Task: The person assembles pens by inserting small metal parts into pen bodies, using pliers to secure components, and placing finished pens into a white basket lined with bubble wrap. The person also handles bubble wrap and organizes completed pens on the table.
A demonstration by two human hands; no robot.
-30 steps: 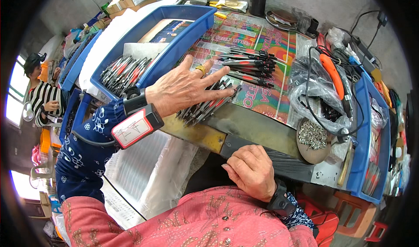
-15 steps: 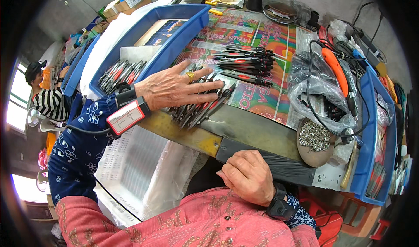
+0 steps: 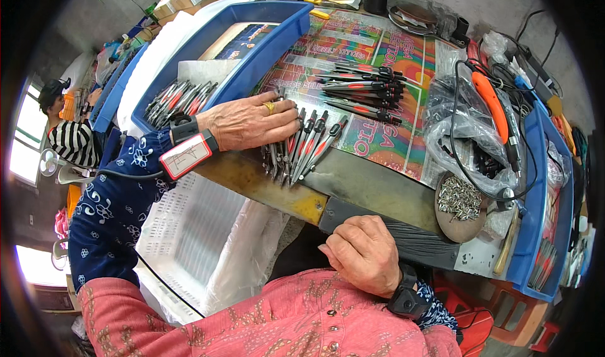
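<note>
My left hand (image 3: 255,122) lies over a pile of drawing compasses (image 3: 309,144) by the table's near edge. Its fingers are drawn together and curl against the pile's left part, which they partly hide. These compasses have silver legs, red grips and black tops, fanned out with the tops pointing away from me. Beyond them, a second bundle of compasses (image 3: 362,92) lies sideways on a colourful printed sheet (image 3: 403,144). My right hand (image 3: 362,255) is a loose fist in front of the table edge, touching no compass; nothing shows in it.
A blue tray (image 3: 252,73) at left holds more compasses. On the right are a dish of small metal parts (image 3: 459,199), an orange electric screwdriver (image 3: 490,108) with cable, plastic bags and another blue tray (image 3: 535,231). Below the edge stands a white crate (image 3: 189,243). A person (image 3: 72,139) sits far left.
My left hand's spread fingers have drawn together and shifted left, uncovering the right part of the compass pile, whose compasses now lie more evenly. My right fist has stayed put.
</note>
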